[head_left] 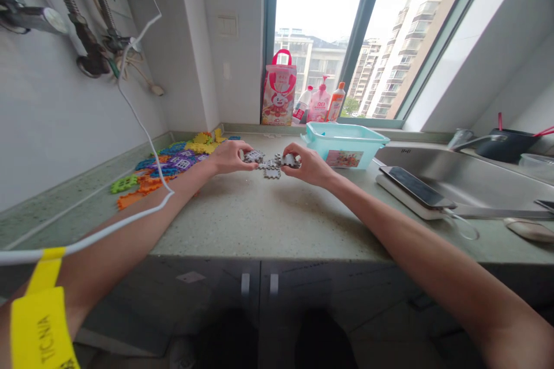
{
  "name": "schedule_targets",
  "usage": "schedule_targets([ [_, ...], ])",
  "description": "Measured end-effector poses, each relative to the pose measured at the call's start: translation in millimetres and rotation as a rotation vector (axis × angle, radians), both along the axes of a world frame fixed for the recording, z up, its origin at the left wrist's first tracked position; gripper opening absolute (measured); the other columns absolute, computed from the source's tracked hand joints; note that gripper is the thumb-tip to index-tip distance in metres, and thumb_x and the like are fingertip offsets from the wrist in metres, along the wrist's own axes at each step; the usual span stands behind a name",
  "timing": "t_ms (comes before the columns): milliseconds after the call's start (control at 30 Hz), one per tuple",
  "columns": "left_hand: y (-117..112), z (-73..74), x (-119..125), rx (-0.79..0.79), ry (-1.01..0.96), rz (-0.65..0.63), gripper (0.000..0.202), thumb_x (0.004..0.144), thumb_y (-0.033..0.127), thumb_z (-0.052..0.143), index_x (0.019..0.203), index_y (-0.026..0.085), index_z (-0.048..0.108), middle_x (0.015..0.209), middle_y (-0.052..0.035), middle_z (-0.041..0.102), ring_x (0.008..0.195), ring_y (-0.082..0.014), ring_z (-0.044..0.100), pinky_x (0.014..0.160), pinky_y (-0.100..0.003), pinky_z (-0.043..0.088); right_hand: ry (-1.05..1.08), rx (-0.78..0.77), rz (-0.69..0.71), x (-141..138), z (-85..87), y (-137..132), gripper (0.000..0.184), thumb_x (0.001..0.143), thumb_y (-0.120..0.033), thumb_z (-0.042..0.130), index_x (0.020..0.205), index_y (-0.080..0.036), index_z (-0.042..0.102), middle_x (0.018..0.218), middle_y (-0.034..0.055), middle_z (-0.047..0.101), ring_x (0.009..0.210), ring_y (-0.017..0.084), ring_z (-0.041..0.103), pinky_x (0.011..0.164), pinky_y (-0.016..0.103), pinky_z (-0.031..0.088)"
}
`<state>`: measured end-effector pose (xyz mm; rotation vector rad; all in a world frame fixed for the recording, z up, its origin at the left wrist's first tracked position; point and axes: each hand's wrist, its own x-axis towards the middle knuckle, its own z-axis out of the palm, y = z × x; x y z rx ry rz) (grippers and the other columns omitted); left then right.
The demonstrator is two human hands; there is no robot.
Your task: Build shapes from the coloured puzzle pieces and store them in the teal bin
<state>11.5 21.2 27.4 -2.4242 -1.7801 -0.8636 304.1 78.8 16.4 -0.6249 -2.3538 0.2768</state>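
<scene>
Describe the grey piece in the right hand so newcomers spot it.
On the counter below the window, find the turquoise tub. Just left of it, the right hand grips the grey notched piece; among neighbouring grey pieces, it is nearest the tub.

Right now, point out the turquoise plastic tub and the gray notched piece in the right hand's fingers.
Turquoise plastic tub [346, 145]: head view, front wall.
Gray notched piece [289, 159]: head view, visible middle.
</scene>
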Motion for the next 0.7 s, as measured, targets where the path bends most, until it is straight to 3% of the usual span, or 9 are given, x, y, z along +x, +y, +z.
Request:
schedule_targets([
  [100,7.4,-3.8,-5.6,0.101,0.012,0.146,0.055,0.074,0.064,0.078,0.107,0.020,0.080,0.101,-0.0060,0.076,0.076,-0.0183,0.063,0.071,-0.030,0.046,-0.040,-0.001,0.004,-15.1,-12.1,-1.2,0.031,0.086,-0.035,0.075,0.112,-0.022,0.066,0.102,0.0052,0.072,0.088,0.021,0.062,0.082,0.031,0.045],
  [200,16.2,-12.9,-3.7,0.122,0.044,0.205,0.063,0.076,0.067,0.076,0.117,0.019,0.078,0.110,-0.0084,0.075,0.085,-0.0212,0.066,0.077,-0.031,0.048,-0.194,-0.022,0.031,-23.6,-19.2,-2.7,0.033,0.088,-0.032,0.075,0.119,-0.022,0.067,0.113,0.0086,0.073,0.100,0.024,0.065,0.091,0.034,0.046],
  [300,27.0,-24.8,0.8,0.054,0.091,0.165,0.063,0.078,0.068,0.072,0.118,0.020,0.078,0.110,-0.0090,0.074,0.092,-0.0243,0.068,0.080,-0.032,0.048,-0.290,-0.044,0.060,-23.8,-19.5,-4.8,0.038,0.092,-0.031,0.073,0.129,-0.023,0.066,0.119,0.0103,0.073,0.108,0.025,0.066,0.096,0.035,0.046],
  [433,37.2,-36.4,3.4,-0.099,0.168,0.064,0.054,0.081,0.061,0.068,0.117,0.022,0.079,0.109,-0.0093,0.076,0.101,-0.0283,0.069,0.080,-0.032,0.049,-0.290,-0.036,0.110,-20.5,-15.8,-13.3,0.040,0.090,-0.031,0.074,0.129,-0.024,0.067,0.116,0.0094,0.072,0.105,0.025,0.066,0.094,0.034,0.046],
  [700,30.0,-39.0,4.9,-0.079,0.217,0.114,0.057,0.083,0.060,0.065,0.121,0.018,0.074,0.120,-0.0115,0.073,0.112,-0.0306,0.068,0.096,-0.036,0.053,-0.239,-0.037,0.215,-25.9,-19.5,-31.7,0.037,0.085,-0.027,0.077,0.119,-0.022,0.065,0.114,0.0079,0.066,0.100,0.024,0.062,0.092,0.036,0.047],
])
